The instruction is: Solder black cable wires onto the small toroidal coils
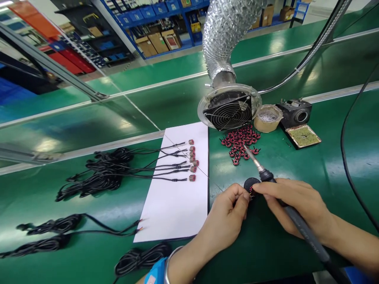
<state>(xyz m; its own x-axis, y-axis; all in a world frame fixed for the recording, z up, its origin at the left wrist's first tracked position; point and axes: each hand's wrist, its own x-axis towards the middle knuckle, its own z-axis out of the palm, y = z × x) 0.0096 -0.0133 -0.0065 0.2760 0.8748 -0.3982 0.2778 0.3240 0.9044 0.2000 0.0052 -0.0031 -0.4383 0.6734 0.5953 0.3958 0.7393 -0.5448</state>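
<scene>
My right hand (296,205) grips a black soldering iron (299,225), whose metal tip points up and left toward a pile of small red and black coils (241,144). My left hand (227,215) is pinched closed beside a small black round pad (251,184). A small red and black coil seems to sit between the fingertips of both hands, mostly hidden. On the white paper sheet (177,205) lie several black cables (103,173) with coils soldered at their ends (192,159).
A fume fan (229,112) on a silver flexible duct stands behind the coil pile. A solder pot (268,117) and a black iron stand with a sponge tray (302,136) are at the right. More coiled black cables (50,232) lie front left. A black cord (345,157) crosses the right side.
</scene>
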